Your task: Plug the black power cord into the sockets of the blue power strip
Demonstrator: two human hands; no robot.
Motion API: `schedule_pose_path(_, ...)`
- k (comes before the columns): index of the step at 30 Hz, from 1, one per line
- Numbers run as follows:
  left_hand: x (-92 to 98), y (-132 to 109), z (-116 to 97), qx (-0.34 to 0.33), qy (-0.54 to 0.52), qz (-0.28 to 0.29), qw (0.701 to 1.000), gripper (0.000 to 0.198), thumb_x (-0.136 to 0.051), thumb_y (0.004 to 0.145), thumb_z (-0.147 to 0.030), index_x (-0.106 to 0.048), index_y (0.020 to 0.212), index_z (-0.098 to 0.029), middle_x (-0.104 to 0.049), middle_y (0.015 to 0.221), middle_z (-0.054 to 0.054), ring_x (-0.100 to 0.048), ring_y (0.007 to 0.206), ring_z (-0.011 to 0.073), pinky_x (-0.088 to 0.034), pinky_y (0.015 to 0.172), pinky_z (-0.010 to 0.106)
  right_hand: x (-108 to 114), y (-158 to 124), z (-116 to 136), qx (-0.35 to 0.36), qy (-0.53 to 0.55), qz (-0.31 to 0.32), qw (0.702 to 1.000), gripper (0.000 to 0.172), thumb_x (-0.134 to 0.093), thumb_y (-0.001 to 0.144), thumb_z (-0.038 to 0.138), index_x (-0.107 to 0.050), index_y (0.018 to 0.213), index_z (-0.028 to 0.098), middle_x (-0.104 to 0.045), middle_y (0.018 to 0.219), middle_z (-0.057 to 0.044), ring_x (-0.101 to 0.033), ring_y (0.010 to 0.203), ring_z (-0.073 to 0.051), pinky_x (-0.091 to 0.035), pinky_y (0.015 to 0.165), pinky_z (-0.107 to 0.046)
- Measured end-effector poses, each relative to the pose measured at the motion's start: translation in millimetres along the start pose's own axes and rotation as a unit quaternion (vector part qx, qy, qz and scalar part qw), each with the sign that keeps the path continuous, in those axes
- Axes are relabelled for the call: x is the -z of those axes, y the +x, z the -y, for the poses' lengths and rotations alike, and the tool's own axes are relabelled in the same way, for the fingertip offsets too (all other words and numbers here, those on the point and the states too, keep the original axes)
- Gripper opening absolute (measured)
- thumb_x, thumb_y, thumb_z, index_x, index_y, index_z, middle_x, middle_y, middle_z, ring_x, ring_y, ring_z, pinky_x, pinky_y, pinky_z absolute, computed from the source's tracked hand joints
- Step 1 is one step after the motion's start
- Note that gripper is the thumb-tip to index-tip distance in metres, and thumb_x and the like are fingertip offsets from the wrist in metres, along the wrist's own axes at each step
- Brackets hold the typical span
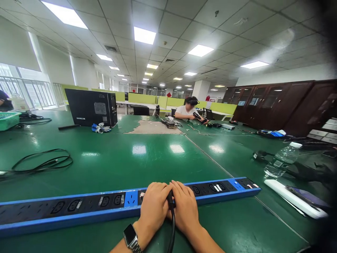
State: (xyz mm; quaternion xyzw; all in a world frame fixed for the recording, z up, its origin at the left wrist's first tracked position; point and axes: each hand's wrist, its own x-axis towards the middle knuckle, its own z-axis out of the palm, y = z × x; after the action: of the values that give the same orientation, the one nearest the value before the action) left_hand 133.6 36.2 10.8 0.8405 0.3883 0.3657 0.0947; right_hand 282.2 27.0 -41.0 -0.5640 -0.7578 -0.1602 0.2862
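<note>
A long power strip (91, 203) with a blue frame and black and blue sockets lies across the green table in front of me. Over its middle, my left hand (154, 201) and my right hand (184, 203) meet with fingers closed. Between them is a black power cord plug (170, 201), gripped from both sides. Its cable (173, 232) runs down toward me out of view. The fingers hide the plug's front end, so I cannot tell whether it sits in a socket. A watch (130, 235) is on my left wrist.
A black computer case (91, 109) stands at the back left near blue-and-white gloves (101, 128). A coiled cable (42, 165) lies left. On the right are a water bottle (283, 161) and a white object (292, 196). A person (185, 112) works across the table.
</note>
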Motion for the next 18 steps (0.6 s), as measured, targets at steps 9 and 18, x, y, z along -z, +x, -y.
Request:
schedule_pose_path(9, 90.4, 12.6, 0.3, -0.064, -0.015, -0.131, 0.989, 0.035, -0.05, 0.094, -0.031, -0.059, 0.127, -0.023, -0.07, 0.118, 0.006, -0.065, 0.107, 0.0207, -0.053, 0.094, 0.038, 3.0, 1.6, 4.6, 0.02, -0.01, -0.036, 0.999, 0.067, -0.061, 0.079, 0.062, -0.058, 0.123, 0.012, -0.066, 0.121, -0.017, -0.056, 0.114, -0.033, -0.039, 0.095, -0.047)
schedule_pose_path(18, 169.6, -120.9, 145.5, 0.139, 0.047, -0.095, 0.985, 0.046, -0.056, 0.087, -0.051, -0.061, 0.125, -0.027, -0.074, 0.109, 0.002, -0.072, 0.093, 0.0217, -0.058, 0.087, 0.036, 6.3, 9.4, 14.8, 0.062, 0.027, -0.075, 0.995, 0.063, -0.043, 0.091, 0.061, -0.047, 0.132, 0.013, -0.064, 0.122, -0.015, -0.056, 0.111, -0.029, -0.034, 0.095, -0.047)
